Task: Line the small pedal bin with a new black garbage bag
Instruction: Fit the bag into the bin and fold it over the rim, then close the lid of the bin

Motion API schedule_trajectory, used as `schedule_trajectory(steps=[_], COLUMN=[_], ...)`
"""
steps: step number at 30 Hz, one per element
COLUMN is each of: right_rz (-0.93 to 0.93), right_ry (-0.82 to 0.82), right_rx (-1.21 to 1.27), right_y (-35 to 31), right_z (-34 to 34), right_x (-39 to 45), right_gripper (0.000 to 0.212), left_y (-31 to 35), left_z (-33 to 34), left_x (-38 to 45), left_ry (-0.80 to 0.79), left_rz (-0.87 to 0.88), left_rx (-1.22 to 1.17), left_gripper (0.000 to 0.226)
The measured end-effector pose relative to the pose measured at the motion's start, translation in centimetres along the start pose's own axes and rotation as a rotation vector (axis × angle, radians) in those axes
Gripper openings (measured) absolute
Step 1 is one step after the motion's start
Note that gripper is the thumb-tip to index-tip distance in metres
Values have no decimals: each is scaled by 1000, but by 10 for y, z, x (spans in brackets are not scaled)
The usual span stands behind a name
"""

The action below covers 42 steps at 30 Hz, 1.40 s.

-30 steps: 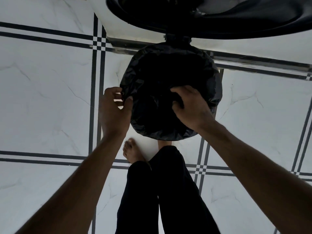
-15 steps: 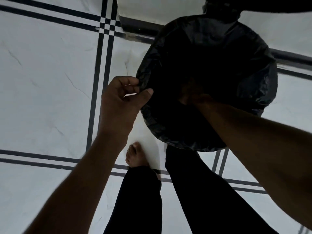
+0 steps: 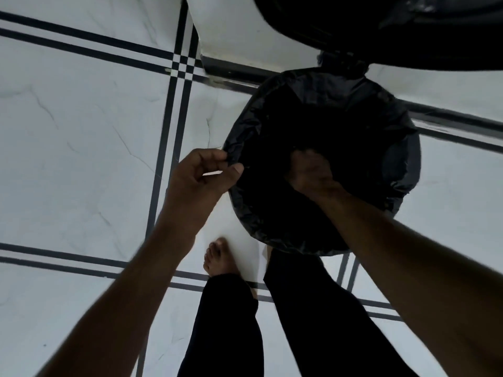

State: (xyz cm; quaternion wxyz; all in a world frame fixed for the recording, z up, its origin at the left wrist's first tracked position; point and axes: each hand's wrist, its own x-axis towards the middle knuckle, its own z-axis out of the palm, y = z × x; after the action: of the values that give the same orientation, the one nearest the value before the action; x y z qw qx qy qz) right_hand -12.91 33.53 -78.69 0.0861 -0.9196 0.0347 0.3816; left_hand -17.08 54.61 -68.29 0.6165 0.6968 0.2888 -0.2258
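Note:
The small round pedal bin stands on the floor at centre right, wrapped in a black garbage bag (image 3: 394, 159) folded over its rim. Its raised lid (image 3: 394, 28) fills the top right corner. My left hand (image 3: 201, 175) pinches the bag's edge at the bin's left rim between thumb and fingers. My right hand (image 3: 310, 175) is down inside the bin, pressed against the dark bag lining; its fingers are hard to make out in the shadow.
White marble-look floor tiles (image 3: 81, 131) with black border lines lie all around. A white wall base (image 3: 239, 31) runs behind the bin. My bare foot (image 3: 217, 257) and black-trousered legs (image 3: 231, 330) stand just in front of the bin.
My right hand went from the bin's front rim down into the bag. My left hand kept its pinch on the left rim. The view drew closer and shifted left.

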Motion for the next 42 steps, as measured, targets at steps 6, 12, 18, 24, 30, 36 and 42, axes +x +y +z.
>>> schedule_trajectory(steps=[6, 12, 18, 24, 30, 36, 42], right_rz=[203, 445, 258, 328, 390, 482, 504], right_ry=[378, 514, 593, 616, 594, 615, 509], right_rx=[777, 1883, 2034, 1946, 1914, 1632, 1431], right_y=[-3, 21, 32, 39, 42, 38, 43], right_z=[-62, -160, -214, -204, -185, -178, -124], right_x=[-99, -185, -212, -222, -227, -232, -234], right_gripper=[21, 26, 20, 8, 35, 23, 32], left_y=[57, 164, 206, 177, 155, 149, 105], left_z=[6, 31, 41, 33, 27, 24, 25], left_x=[-31, -69, -81, -92, -101, -93, -97], left_ry=[295, 72, 47, 73, 112, 147, 170], left_rz=[63, 146, 177, 135, 129, 63, -165], left_rx=[114, -146, -180, -149, -207, -81, 55], left_gripper=[18, 45, 34, 25, 23, 42, 53])
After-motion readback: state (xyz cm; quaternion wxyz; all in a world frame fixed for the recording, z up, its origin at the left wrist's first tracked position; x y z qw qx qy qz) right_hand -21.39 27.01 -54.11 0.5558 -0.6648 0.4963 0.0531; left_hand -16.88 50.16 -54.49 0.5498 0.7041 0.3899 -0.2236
